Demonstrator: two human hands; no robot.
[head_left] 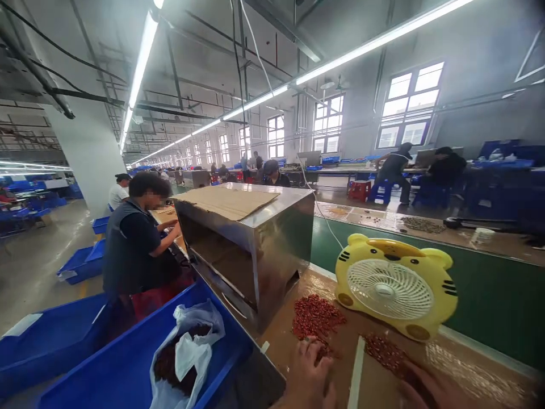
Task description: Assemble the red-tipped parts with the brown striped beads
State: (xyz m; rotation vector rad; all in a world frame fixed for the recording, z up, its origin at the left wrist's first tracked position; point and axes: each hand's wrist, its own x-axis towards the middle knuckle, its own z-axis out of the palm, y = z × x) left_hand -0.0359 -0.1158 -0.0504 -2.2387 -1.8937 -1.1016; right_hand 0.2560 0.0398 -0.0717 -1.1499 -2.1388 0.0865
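A heap of small, glossy red pieces [315, 318] lies on the brown worktop [276, 341]; their kind is too small to make out. At the near edge of that heap is my left hand [310, 366], its fingers bent and slightly apart, fingertips touching the pieces. My right hand [426, 386] is smeared by motion at the bottom right, beside a second, darker red heap [383, 352]. What its fingers do is hidden. A pale strip [356, 372] on the worktop runs between the two heaps.
A yellow tiger-faced fan [392, 289] stands behind the heaps. To the left are a metal box-like housing [276, 244] with cardboard [230, 199] on top, and a blue bin [128, 369] holding a white plastic bag [200, 324]. A co-worker [140, 244] works beyond.
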